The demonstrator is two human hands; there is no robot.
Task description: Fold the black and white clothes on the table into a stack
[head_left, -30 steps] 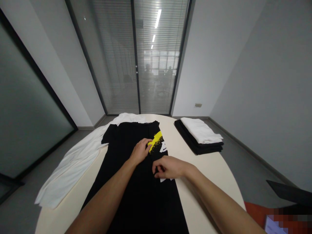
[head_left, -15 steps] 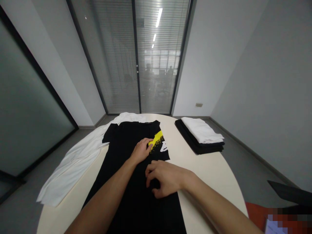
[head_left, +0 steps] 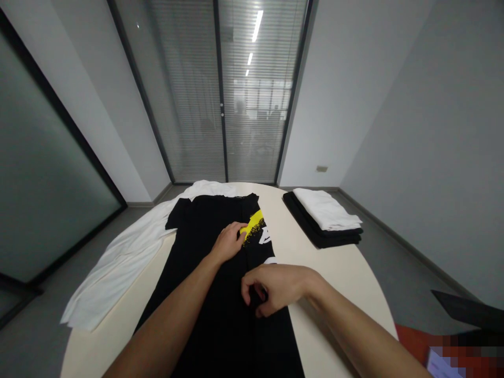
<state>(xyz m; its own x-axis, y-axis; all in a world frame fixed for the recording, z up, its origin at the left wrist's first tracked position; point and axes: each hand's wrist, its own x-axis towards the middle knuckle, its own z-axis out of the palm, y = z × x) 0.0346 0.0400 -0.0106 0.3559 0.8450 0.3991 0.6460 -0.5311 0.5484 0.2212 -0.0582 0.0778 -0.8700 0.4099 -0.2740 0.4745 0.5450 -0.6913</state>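
A black T-shirt (head_left: 212,226) with a yellow and white print lies lengthwise on the round table, its right side folded over toward the middle. My left hand (head_left: 229,242) rests flat on the upper part of the shirt, fingertips at the yellow print (head_left: 252,223). Closer to me, my right hand (head_left: 277,289) is over the folded side with its fingers curled downward. A gap shows between its thumb and fingers, with only dark cloth behind them.
A white garment (head_left: 122,257) is spread along the table's left edge, partly under the black shirt's sleeve. On the right stands a stack of folded black clothes (head_left: 305,220) topped by a folded white one (head_left: 326,209). Bare cream tabletop (head_left: 338,283) shows at right.
My right hand has shifted slightly right, its fingers curling more. The folded side's edge has moved a little right, and a bit more white print shows beside that hand. My left hand stays put.
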